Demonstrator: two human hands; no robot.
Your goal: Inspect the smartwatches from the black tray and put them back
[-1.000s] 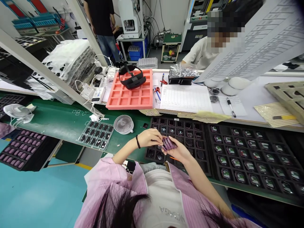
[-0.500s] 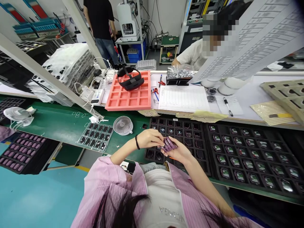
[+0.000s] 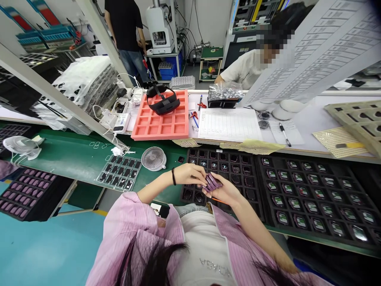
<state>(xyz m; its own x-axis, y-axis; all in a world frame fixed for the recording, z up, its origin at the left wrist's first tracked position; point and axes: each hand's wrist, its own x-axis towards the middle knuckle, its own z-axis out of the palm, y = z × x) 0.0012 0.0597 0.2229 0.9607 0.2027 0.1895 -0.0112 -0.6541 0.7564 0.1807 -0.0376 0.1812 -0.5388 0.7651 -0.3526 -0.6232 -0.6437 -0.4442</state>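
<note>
A small stack of purple watch housings (image 3: 212,182) sits in my right hand (image 3: 228,191), the fingers and thumb closed round it above the dark tray. My left hand (image 3: 192,174), with a black band at its wrist, pinches at the left side of the same stack; its fingertips partly hide the piece there. Just beyond and below both hands lies a black foam tray (image 3: 258,174) with dark watch parts, some with lit faces. A thin orange item (image 3: 219,200) shows under my right hand; what it is I cannot tell.
To the right is another black tray (image 3: 301,169) of watch parts with green inside. A small fan (image 3: 153,159) and a clear tray of black pieces (image 3: 120,171) stand left. A headset (image 3: 163,104) rests on a pink tray (image 3: 181,129). A co-worker (image 3: 244,69) sits opposite.
Both hands stay at the stack with hardly any shift. My left wrist has tilted slightly, and the left fingers have moved a little over the housings.
</note>
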